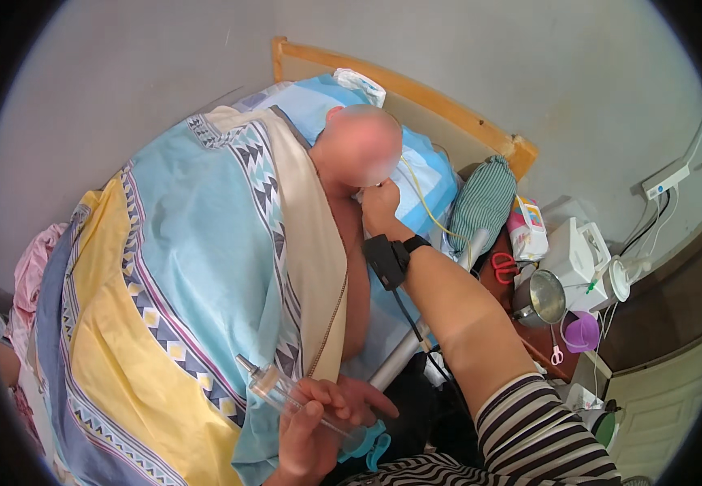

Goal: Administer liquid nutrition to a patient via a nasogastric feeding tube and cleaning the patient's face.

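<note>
A person (343, 162) lies in bed with the head on blue and white pads. My right hand (381, 204) is closed at the person's chin; what its fingers hold, if anything, is hidden. A wristband with a black box (386, 261) sits on that wrist. Low in the view, my left hand (309, 425) is wrapped round a large clear syringe (274, 387), its tip pointing up and left over the blanket (205, 227). Another hand (363, 401), seemingly the lying person's, is just behind it. A thin yellowish tube (424, 202) runs from near the face toward the bedside.
A pale bed rail (399, 356) runs beneath my right arm. On the bedside table (498, 293) are red-handled scissors (503, 267), a metal pot (547, 296), a white machine (570, 251) and a wipes pack (527, 231). A purple cup (582, 332) stands near its edge. A striped green cushion (485, 202) lies by the headboard (416, 89).
</note>
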{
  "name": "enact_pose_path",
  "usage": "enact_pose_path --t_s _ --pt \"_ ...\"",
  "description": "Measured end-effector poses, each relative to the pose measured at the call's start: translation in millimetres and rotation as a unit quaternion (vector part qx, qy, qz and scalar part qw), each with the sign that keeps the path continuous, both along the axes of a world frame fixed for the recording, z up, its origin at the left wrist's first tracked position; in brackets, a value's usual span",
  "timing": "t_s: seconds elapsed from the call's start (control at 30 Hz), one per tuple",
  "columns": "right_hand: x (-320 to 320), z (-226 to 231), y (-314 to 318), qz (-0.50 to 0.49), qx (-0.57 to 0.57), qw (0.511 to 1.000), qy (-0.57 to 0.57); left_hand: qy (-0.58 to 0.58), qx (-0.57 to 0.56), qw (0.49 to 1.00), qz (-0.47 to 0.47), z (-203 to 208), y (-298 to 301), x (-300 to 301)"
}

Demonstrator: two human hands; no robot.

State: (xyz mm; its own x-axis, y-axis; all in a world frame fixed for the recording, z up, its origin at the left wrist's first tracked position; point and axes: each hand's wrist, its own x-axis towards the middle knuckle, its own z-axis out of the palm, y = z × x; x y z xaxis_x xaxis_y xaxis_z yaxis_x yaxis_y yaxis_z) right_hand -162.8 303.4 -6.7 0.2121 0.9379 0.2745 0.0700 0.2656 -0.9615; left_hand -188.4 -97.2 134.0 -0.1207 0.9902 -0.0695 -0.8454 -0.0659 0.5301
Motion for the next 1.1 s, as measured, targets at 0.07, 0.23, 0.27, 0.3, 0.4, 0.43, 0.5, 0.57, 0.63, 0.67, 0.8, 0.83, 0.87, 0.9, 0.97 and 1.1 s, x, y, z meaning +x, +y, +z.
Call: enact_pose_path --t_s 0.07,0.23,0.27,0.3,0.4,0.43,0.5,0.57,0.63,0.67,0.8,0.83,0.87,0.9,0.97,1.1 --pt "10.4 -12.0 11.5 -0.011 0.041 0.997 -0.061 0.007 -0.005 1.0 0.002 3.6 0.9 2.2" --pt "18.0 21.5 -21.1 0.042 0.024 0.982 -0.185 0.011 -0.018 1.0 0.015 3.2 0.0 -0.3" --pt "20.8 26.9 -24.7 0.04 0.004 0.976 -0.215 0.012 -0.031 0.999 0.02 1.9 -0.2 -0.9" --pt "27.4 22.3 -19.7 0.005 -0.007 0.989 -0.15 0.007 -0.032 0.999 0.011 1.3 0.1 -0.2" --pt "30.6 7.0 -2.7 -0.089 -0.052 0.994 0.023 0.007 -0.035 0.999 -0.001 -0.3 0.9 -1.7" --pt "27.4 17.1 -10.4 -0.081 -0.03 0.996 -0.012 0.015 -0.036 0.999 0.003 -0.4 -0.2 -3.2" --pt "27.5 31.9 -24.9 -0.072 0.013 0.994 -0.079 0.016 -0.029 0.999 0.006 -1.4 -0.4 -3.9" --pt "29.1 26.4 -16.6 -0.064 0.046 0.989 -0.122 0.002 -0.013 1.0 0.008 -3.0 1.1 -1.5" --pt "30.6 21.6 -8.9 -0.064 0.083 0.985 -0.138 0.002 -0.014 1.0 0.01 -1.2 0.9 -1.1" --pt "31.1 19.2 -5.0 -0.068 0.104 0.983 -0.132 0.001 -0.014 1.0 0.01 0.2 0.7 -0.8" --pt "27.1 22.7 -6.0 -0.098 0.133 0.975 -0.152 0.01 -0.022 1.0 0.01 2.1 -0.4 0.9" --pt "26.8 27.0 -7.3 -0.083 0.129 0.974 -0.167 0.012 -0.026 1.0 0.006 -0.8 -0.5 0.2" --pt "26.8 31.6 -8.2 -0.069 0.126 0.973 -0.182 0.014 -0.029 0.999 0.001 -2.7 -0.4 0.1" --pt "28.0 35.4 -10.2 -0.055 0.121 0.971 -0.197 0.015 -0.027 1.0 0.002 -3.2 0.1 0.7" --pt "27.5 39.8 -13.5 -0.058 0.117 0.97 -0.207 0.017 -0.023 1.0 0.003 -3.8 1.3 2.5" --pt "29.4 37.5 -10.5 -0.089 0.156 0.958 -0.224 0.028 -0.025 0.999 0.003 -8.8 1.1 5.8"
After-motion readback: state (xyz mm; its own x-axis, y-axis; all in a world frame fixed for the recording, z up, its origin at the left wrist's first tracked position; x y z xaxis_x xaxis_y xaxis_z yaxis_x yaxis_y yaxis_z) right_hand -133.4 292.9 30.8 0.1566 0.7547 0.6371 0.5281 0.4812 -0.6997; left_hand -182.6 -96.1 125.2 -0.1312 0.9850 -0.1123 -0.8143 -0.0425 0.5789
